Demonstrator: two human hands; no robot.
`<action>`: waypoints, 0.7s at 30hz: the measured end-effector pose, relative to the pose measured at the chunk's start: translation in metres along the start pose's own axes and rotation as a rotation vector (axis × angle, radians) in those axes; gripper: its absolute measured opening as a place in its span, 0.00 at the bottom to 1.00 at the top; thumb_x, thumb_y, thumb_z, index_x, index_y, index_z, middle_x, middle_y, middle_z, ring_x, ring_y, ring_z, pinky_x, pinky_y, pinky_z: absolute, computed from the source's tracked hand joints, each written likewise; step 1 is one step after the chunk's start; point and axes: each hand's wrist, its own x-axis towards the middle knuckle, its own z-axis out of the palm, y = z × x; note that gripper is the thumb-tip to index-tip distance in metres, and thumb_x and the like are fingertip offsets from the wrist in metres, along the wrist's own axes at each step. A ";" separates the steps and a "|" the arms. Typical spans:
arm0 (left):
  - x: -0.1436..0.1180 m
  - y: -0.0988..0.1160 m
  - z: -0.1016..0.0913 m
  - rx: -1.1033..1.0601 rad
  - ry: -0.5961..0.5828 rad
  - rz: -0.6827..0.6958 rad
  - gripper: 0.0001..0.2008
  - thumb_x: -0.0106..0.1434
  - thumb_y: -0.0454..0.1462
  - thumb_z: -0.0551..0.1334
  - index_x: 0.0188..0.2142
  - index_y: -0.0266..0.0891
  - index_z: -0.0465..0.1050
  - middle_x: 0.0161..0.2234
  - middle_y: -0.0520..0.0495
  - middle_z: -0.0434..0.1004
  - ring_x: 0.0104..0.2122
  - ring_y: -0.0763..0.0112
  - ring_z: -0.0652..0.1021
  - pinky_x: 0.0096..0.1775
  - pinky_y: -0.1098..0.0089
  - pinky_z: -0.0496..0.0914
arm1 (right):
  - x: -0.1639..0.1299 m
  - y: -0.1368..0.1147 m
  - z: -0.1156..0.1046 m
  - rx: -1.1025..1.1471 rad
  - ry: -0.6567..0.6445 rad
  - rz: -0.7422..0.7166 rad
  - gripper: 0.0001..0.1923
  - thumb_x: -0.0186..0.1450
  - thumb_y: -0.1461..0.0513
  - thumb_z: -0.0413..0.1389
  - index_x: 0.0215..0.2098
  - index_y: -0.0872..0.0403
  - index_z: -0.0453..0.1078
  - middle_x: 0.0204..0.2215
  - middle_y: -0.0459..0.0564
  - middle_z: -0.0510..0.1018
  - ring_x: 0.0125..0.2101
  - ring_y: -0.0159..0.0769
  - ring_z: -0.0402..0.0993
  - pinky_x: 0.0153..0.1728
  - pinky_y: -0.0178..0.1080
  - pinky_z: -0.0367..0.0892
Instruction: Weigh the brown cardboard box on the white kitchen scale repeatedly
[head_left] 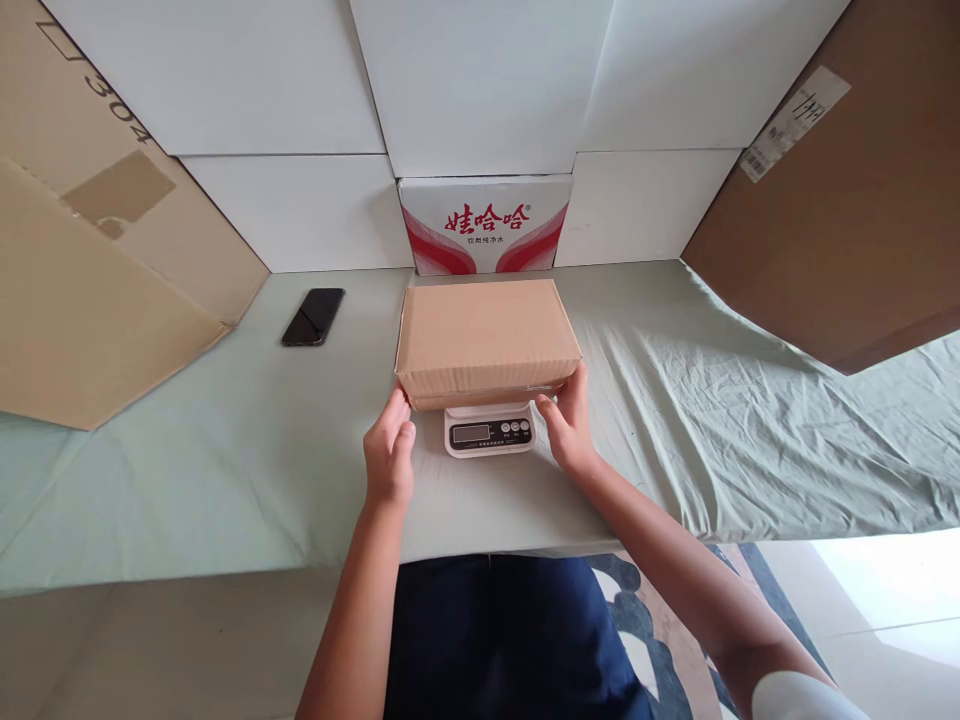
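2 hands flank the cardboard box, long axis left-right.

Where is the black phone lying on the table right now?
In the head view the black phone lies on the green cloth, left of the cardboard box on the scale, near the leaning cardboard sheet.

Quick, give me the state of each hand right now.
Left hand: open, fingertips at the cardboard box's near left corner.
Right hand: open, fingers against the box's right end.
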 end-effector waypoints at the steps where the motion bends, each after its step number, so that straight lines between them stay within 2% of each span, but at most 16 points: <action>1: 0.000 0.000 0.000 0.007 -0.003 0.001 0.37 0.68 0.54 0.60 0.69 0.35 0.66 0.67 0.32 0.70 0.70 0.45 0.65 0.69 0.51 0.62 | 0.000 0.000 0.000 0.002 0.002 -0.003 0.30 0.67 0.44 0.56 0.62 0.45 0.57 0.58 0.56 0.68 0.54 0.50 0.68 0.53 0.56 0.68; 5: 0.000 0.000 0.000 0.026 -0.020 -0.001 0.38 0.69 0.55 0.59 0.69 0.35 0.65 0.66 0.32 0.70 0.69 0.46 0.68 0.68 0.50 0.62 | 0.000 0.000 0.001 0.003 0.006 -0.004 0.30 0.67 0.44 0.55 0.62 0.45 0.57 0.58 0.57 0.69 0.55 0.51 0.69 0.54 0.58 0.69; 7: 0.000 -0.001 -0.001 0.015 -0.019 0.007 0.37 0.68 0.55 0.60 0.69 0.35 0.65 0.67 0.32 0.69 0.69 0.46 0.68 0.69 0.51 0.62 | -0.001 0.001 -0.001 -0.013 0.013 -0.008 0.30 0.68 0.45 0.55 0.63 0.45 0.58 0.60 0.56 0.69 0.57 0.52 0.69 0.58 0.61 0.67; 10: 0.001 -0.003 -0.004 -0.017 0.047 0.020 0.36 0.68 0.53 0.62 0.69 0.37 0.65 0.69 0.34 0.66 0.70 0.48 0.65 0.69 0.53 0.62 | -0.001 0.004 -0.005 -0.017 0.096 -0.012 0.32 0.68 0.46 0.54 0.67 0.42 0.55 0.69 0.54 0.62 0.69 0.53 0.59 0.70 0.64 0.55; 13: 0.002 -0.004 -0.008 -0.052 0.160 0.022 0.34 0.68 0.53 0.61 0.68 0.41 0.67 0.70 0.36 0.65 0.71 0.49 0.65 0.69 0.52 0.62 | 0.005 0.006 -0.012 0.070 0.236 0.043 0.33 0.68 0.47 0.54 0.68 0.39 0.53 0.73 0.50 0.57 0.75 0.50 0.49 0.74 0.63 0.44; 17: 0.004 -0.003 -0.010 -0.104 0.221 0.016 0.32 0.67 0.51 0.62 0.66 0.41 0.70 0.69 0.36 0.67 0.69 0.50 0.67 0.68 0.53 0.63 | 0.015 0.005 -0.019 0.205 0.382 0.132 0.29 0.65 0.49 0.53 0.64 0.41 0.59 0.71 0.51 0.62 0.74 0.49 0.54 0.73 0.64 0.45; 21: 0.005 -0.004 -0.008 -0.101 0.222 -0.009 0.31 0.67 0.50 0.61 0.66 0.40 0.70 0.68 0.36 0.68 0.69 0.51 0.67 0.68 0.55 0.64 | 0.020 0.010 -0.021 0.252 0.408 0.181 0.28 0.65 0.50 0.52 0.63 0.42 0.60 0.70 0.53 0.64 0.73 0.50 0.58 0.71 0.66 0.48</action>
